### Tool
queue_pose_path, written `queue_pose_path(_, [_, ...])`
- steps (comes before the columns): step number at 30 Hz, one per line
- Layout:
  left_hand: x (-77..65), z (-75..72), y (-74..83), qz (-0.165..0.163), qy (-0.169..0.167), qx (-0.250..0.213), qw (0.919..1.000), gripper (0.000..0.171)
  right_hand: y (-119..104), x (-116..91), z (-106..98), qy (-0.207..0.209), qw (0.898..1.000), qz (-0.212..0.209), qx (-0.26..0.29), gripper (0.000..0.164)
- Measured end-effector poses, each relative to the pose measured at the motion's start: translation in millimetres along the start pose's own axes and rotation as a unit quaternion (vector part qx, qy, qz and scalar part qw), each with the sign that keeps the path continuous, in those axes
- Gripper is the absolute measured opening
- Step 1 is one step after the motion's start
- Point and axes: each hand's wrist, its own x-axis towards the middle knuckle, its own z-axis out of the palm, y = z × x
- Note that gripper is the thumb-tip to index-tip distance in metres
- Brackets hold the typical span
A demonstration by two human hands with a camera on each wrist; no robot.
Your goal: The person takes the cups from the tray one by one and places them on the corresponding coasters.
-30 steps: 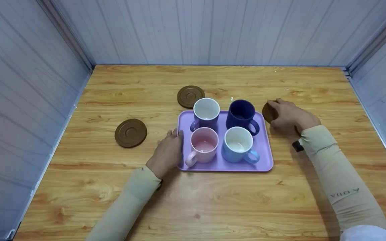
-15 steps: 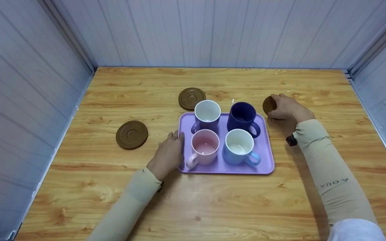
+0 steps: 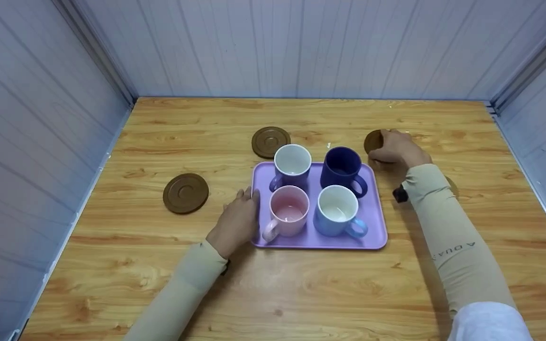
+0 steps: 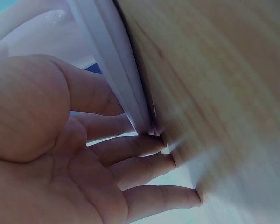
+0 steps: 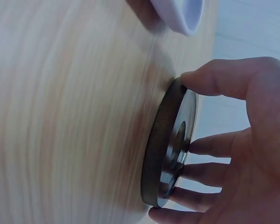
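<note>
In the head view, a purple tray (image 3: 377, 222) carries several mugs: a pink mug (image 3: 289, 210), a light blue mug (image 3: 335, 210), a dark navy mug (image 3: 341, 170) and a white-lined mug (image 3: 292, 166) with a purple handle. My left hand (image 3: 237, 220) rests at the tray's left edge. Its thumb reaches over the tray rim (image 4: 107, 56), while straight fingers (image 4: 163, 197) touch the table outside. My right hand (image 3: 398, 148) grips a brown round coaster (image 3: 372, 141) by its edge, thumb on one side and fingertips on the other, low over the table.
One brown coaster (image 3: 186, 193) lies left of the tray, and another coaster (image 3: 270, 141) lies behind it, close to the rear left mug. A round edge (image 3: 453, 186) shows past the right forearm. Panelled walls (image 3: 273, 52) enclose the wooden table (image 3: 320, 293).
My right hand has moved left and away from me with the coaster, toward the tray's rear right corner. The left hand, tray and mugs hold their places; the view shifts slightly.
</note>
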Motion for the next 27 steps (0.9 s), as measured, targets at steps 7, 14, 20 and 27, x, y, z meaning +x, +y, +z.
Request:
queue_pose_path(7, [-0.1,1.0,0.3,-0.004,-0.003,-0.002,1.0,0.059,-12.5,6.6,6.8,0.024,1.0,-0.011,-0.001,0.096])
queue_pose_path(14, [0.4,1.7,1.3,-0.008,-0.002,-0.002,1.0,0.056,-26.0,12.2,12.7,0.031,0.999,-0.027,0.015,0.11])
queue_pose_path(20, [1.3,1.7,2.0,0.0,0.002,-0.001,1.0,0.064,-32.0,15.7,16.4,0.039,0.997,-0.068,0.024,0.126])
queue_pose_path(27, [0.5,0.6,1.1,0.005,0.005,0.003,1.0,0.061,-36.9,22.6,18.5,0.041,0.992,-0.114,0.033,0.124])
